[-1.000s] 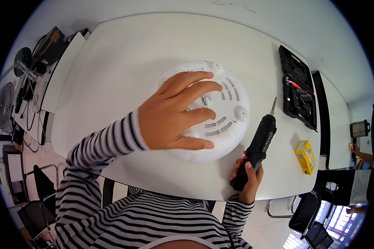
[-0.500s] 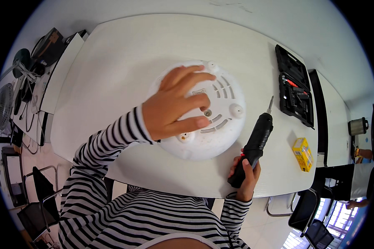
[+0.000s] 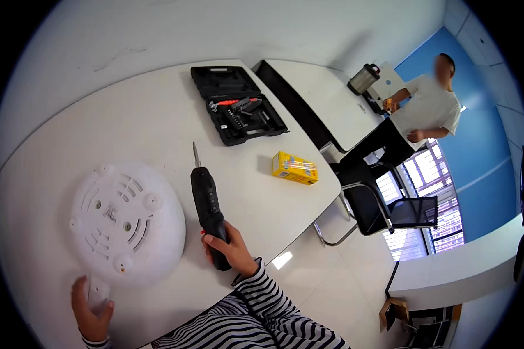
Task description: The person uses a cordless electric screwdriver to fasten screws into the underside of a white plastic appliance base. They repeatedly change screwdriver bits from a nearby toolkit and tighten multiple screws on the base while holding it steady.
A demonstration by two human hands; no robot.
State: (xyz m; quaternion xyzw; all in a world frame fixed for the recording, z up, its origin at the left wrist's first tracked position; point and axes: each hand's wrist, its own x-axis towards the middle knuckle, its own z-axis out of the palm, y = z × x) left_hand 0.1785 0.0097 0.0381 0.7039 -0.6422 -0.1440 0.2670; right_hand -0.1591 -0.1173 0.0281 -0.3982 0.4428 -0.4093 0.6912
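Screwdriver (image 3: 208, 213): black electric one, lying on the white table (image 3: 99, 128) just right of the white round appliance (image 3: 125, 221), bit pointing away from you toward the far edge. Your right hand (image 3: 232, 249) is wrapped shut around its handle end, thumb across the grip, knuckles toward you; the striped sleeve (image 3: 262, 296) comes up from the lower edge. The tool's body lies flat or nearly flat on the tabletop, clear of the appliance.

Your left hand (image 3: 90, 305) sits at the near-left rim of the appliance, fingers curled around a small white tab-like piece (image 3: 98, 291) that juts from under the rim. The hand looks closed on that piece, but whether it grips or only rests there, cannot tell for sure.

The appliance lies upside down, dome-shaped, its vented base with round feet and screw holes facing up.

Beyond the screwdriver, further from the appliance: an open black tool case (image 3: 237, 113) with bits and a red-handled tool inside, at the far side of the table. A small yellow box (image 3: 294, 167) lies right of the screwdriver, well apart from it, near the table's right edge. Nothing lies between the screwdriver and the appliance.

Past the table's right edge: a black chair (image 3: 384, 203), a second white table (image 3: 326, 99), and another person (image 3: 425, 110) in a white top standing by a metal canister (image 3: 364, 78).
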